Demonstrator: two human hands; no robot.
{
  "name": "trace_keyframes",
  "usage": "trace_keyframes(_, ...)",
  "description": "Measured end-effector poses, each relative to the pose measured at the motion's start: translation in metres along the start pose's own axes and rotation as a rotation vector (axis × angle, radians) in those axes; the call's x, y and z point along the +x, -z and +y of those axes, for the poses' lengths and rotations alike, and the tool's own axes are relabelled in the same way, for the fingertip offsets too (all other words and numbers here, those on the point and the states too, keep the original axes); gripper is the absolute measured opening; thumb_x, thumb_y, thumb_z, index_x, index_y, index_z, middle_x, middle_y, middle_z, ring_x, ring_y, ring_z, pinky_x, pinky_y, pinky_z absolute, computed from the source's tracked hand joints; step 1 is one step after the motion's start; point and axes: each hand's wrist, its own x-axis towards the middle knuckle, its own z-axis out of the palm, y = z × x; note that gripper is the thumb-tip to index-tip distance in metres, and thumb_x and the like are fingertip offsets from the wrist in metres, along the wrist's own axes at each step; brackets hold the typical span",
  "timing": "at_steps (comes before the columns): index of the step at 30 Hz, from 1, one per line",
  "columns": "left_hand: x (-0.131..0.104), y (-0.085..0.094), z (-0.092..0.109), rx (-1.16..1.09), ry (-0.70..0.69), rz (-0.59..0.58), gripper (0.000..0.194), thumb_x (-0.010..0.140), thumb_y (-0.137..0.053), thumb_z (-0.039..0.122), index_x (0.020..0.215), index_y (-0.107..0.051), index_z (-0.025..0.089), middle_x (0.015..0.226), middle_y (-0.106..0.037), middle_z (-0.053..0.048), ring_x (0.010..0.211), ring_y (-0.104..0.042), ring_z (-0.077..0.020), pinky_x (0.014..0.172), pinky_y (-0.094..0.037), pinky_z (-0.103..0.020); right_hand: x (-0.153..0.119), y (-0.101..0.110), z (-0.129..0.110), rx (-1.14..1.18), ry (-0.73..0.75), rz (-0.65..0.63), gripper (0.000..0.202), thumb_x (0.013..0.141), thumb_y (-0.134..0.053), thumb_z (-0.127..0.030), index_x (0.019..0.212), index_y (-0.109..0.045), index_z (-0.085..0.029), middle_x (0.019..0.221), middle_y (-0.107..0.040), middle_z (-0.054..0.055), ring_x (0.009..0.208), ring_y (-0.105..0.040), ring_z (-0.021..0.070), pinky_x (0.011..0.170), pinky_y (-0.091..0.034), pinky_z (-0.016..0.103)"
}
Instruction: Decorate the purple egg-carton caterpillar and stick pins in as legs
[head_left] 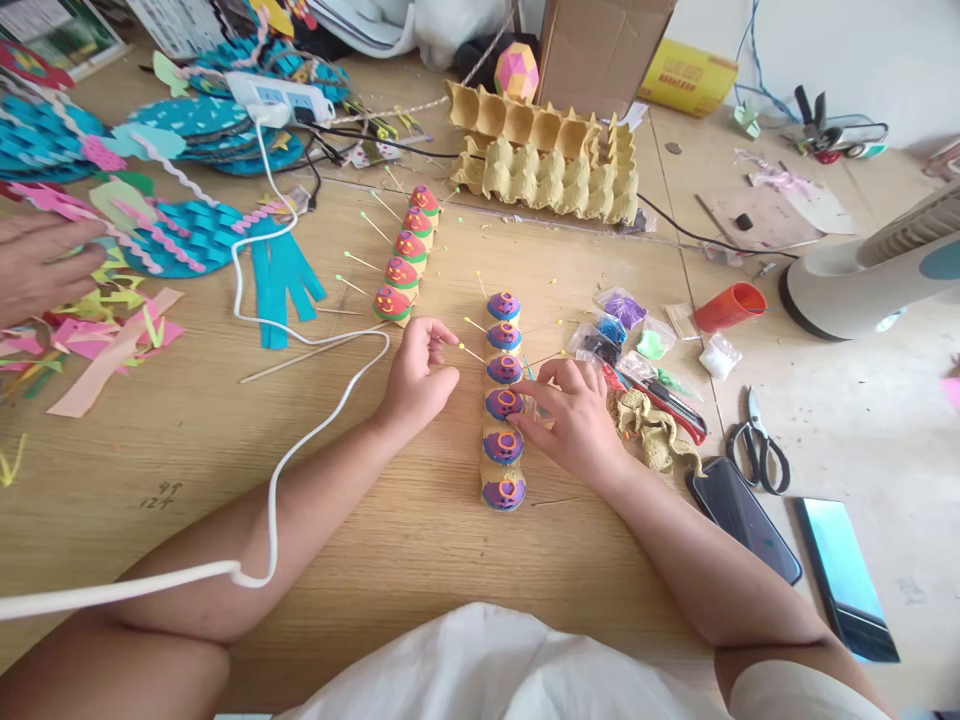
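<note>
A strip of egg-carton cups (503, 447), coated in purple and blue clay with small faces and orange rings, lies lengthwise before me. Yellow-tipped toothpicks (472, 354) stick out from its upper cups. My right hand (574, 412) has its thumb and index finger on the right edge of the fourth cup; whether a toothpick is between them is hidden. To the left of the strip, my left hand (421, 375) hovers with bent fingers and thumb apart, its fingertips close to a toothpick's yellow tip. A similar red and green strip (400, 270) lies farther back on the left.
A white cable (300, 440) crosses my left forearm. Right of the strip lie bagged clay (621, 308), a utility knife (679, 412), scissors (757, 445) and a phone (746, 520). Egg cartons (559, 180) stand behind. Another person's hand (45, 265) is at far left near paper scraps.
</note>
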Motion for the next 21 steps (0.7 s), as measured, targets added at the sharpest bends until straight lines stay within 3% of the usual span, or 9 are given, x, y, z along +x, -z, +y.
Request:
trace_keyframes(13, -0.001, -0.002, -0.002, -0.021, -0.026, 0.056, 0.045, 0.066, -0.053, 0.003, 0.105, -0.051, 0.025, 0.107, -0.060, -0.002, 0.092, -0.057, -0.0170, 0.087, -0.049, -0.035, 0.011, -0.004, -0.004, -0.131, -0.015, 0.026, 0.033, 0.100, -0.060, -0.049, 0.124, -0.073, -0.030, 0.120, -0.064, 0.011, 0.110, -0.050, 0.0308, 0.091, -0.041, 0.046)
trace_keyframes(17, -0.004, -0.001, 0.004, 0.023, -0.106, 0.075, 0.044, 0.069, -0.054, 0.005, 0.108, -0.052, 0.025, 0.112, -0.059, -0.004, 0.105, -0.058, -0.0204, 0.089, -0.049, -0.036, 0.022, -0.003, -0.006, -0.171, -0.009, 0.015, 0.031, 0.100, -0.060, -0.047, 0.121, -0.074, -0.029, 0.119, -0.065, 0.011, 0.110, -0.050, 0.0311, 0.091, -0.039, 0.046)
trace_keyframes(21, -0.007, 0.000, 0.011, 0.022, -0.215, 0.080, 0.043, 0.071, -0.055, 0.004, 0.108, -0.053, 0.025, 0.110, -0.060, -0.005, 0.104, -0.058, -0.0218, 0.089, -0.048, -0.037, 0.034, -0.005, -0.008, -0.184, -0.026, 0.031, 0.029, 0.101, -0.058, -0.045, 0.119, -0.074, -0.028, 0.117, -0.066, 0.011, 0.109, -0.051, 0.0301, 0.090, -0.038, 0.045)
